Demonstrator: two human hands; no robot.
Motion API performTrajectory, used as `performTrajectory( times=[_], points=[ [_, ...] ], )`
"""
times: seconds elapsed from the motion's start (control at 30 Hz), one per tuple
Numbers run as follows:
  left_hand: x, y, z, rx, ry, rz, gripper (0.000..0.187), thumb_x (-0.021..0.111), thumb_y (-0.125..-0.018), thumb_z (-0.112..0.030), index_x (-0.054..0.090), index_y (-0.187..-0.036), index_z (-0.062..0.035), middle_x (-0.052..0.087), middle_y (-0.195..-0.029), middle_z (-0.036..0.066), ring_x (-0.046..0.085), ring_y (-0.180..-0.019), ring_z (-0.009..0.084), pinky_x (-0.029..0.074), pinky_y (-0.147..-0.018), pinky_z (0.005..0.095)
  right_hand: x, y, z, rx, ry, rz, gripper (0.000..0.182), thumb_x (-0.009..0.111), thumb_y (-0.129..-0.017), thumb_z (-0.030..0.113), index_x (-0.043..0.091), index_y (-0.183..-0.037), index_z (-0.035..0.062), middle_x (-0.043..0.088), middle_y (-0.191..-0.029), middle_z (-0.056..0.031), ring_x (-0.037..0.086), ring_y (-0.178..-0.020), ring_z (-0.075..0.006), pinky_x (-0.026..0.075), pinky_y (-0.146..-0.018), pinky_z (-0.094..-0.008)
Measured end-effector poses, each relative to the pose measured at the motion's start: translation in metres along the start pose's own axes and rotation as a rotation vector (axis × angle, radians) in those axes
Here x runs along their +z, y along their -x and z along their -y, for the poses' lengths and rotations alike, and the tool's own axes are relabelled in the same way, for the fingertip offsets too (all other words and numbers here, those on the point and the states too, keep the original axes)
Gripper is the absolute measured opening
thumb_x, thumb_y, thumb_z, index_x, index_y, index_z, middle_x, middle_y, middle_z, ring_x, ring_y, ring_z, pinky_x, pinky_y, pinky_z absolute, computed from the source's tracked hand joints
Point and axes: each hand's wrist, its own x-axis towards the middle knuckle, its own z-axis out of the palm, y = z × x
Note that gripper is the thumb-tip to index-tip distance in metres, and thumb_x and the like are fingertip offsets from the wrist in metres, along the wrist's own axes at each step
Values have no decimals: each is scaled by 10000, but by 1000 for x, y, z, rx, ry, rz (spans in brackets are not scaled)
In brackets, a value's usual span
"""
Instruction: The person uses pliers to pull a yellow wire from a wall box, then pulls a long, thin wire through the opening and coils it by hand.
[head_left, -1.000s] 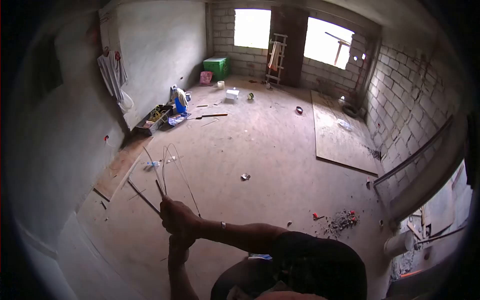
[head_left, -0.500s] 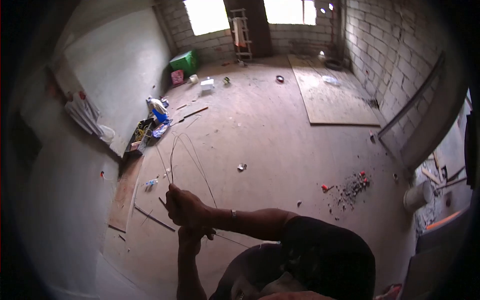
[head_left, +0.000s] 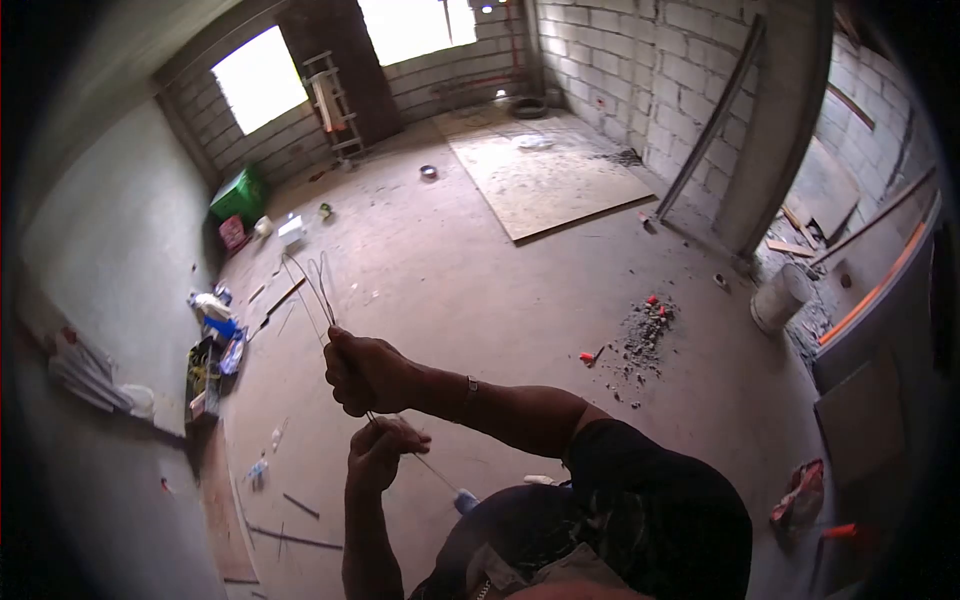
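Note:
My right hand (head_left: 368, 372), with a band on its wrist, is closed in a fist around thin wire (head_left: 322, 290). Bent loops of that wire stick up beyond the fist toward the far side of the room. Just below it, my left hand (head_left: 380, 452) is closed on the wire's lower part, close under the right fist. A straight length (head_left: 434, 472) trails from the left hand down to the right, toward a small bluish object (head_left: 465, 501) beside my body. How the fingers grip the wire is partly hidden in shadow.
Rods (head_left: 295, 538) lie on the floor at lower left, near a plastic bottle (head_left: 258, 470). Rubble (head_left: 645, 340) is scattered at right, near a white bucket (head_left: 782, 298). A plywood sheet (head_left: 545, 185) lies farther back. A tool tray (head_left: 203, 370) stands by the left wall.
My view has turned right and tilted, so the room appears shifted left. A small gap with wire showing has opened between my hands. The wire loops look narrower.

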Motion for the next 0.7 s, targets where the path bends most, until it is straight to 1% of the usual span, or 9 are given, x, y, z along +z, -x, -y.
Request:
performTrajectory(
  times=[0.03, 0.07, 0.1, 0.17, 0.27, 0.3, 0.37, 0.5, 0.7],
  points=[
    [-2, -9, -4, -95, 14, 0, 47, 495, -829, -9, 534, -819, 15, 538, -692, 108, 550, -614, 219, 500, -611, 393, -4, -2, 10, -21, 11, -15, 502, 257, -922, 475, 392, -612, 105, 301, -479, -8, 245, -378, -131, 208, -364, -279],
    [-14, -19, -1, -41, -16, 132, 163, 495, -874, -142, 541, -822, 6, 534, -686, 107, 511, -549, 197, 461, -534, 340, -9, -4, 17, 16, 29, -48, 499, 259, -923, 471, 394, -611, 105, 299, -482, -7, 250, -381, -131, 209, -364, -281],
    [-23, -28, 2, -48, -8, 154, 163, 495, -874, -142, 541, -822, 6, 534, -686, 107, 511, -549, 197, 461, -534, 340, -13, -8, 24, 56, 50, -81, 497, 260, -924, 466, 396, -611, 105, 298, -485, -5, 255, -384, -132, 211, -365, -283],
    [-43, -42, 5, -174, 257, -9, 334, 457, -899, -321, 548, -813, -11, 514, -655, 90, 442, -489, 167, 381, -473, 281, -18, -17, 34, 26, 133, -163, 493, 262, -926, 461, 398, -612, 105, 301, -486, -5, 254, -381, -132, 212, -365, -283],
    [-77, -69, 5, -154, 33, 58, 476, 392, -889, -466, 558, -812, -27, 491, -621, 67, 394, -477, 147, 315, -453, 266, -34, -47, 42, 3, 234, -220, 489, 265, -928, 450, 398, -610, 105, 301, -485, -5, 252, -376, -131, 212, -364, -282],
    [-92, -78, 7, -152, 46, 72, 476, 392, -889, -466, 558, -812, -27, 491, -621, 67, 394, -477, 147, 315, -453, 266, -39, -57, 42, 2, 237, -199, 487, 265, -930, 445, 396, -607, 104, 298, -483, -5, 250, -373, -130, 211, -363, -281],
    [-116, -102, -4, -311, 368, 367, 483, 315, -903, -482, 524, -790, -61, 427, -580, 29, 375, -474, 163, 328, -484, 306, -39, -77, 46, -18, 272, -257, 487, 256, -933, 439, 387, -604, 104, 283, -482, -1, 238, -375, -121, 203, -362, -271],
    [-132, -124, -17, -255, 152, 34, 522, 358, -889, -497, 528, -678, -51, 400, -532, 16, 340, -433, 127, 279, -425, 271, -46, -113, 55, -117, 255, -374, 482, 249, -937, 429, 372, -599, 108, 266, -478, 5, 220, -372, -112, 185, -356, -264],
    [-158, -162, -10, -267, 410, 281, 440, 369, -905, -444, 480, -680, -82, 347, -519, 4, 317, -425, 118, 264, -405, 255, -70, -136, 70, -199, 369, -491, 475, 273, -935, 417, 373, -596, 100, 253, -451, -5, 244, -336, -127, 195, -342, -276]
  ],
)
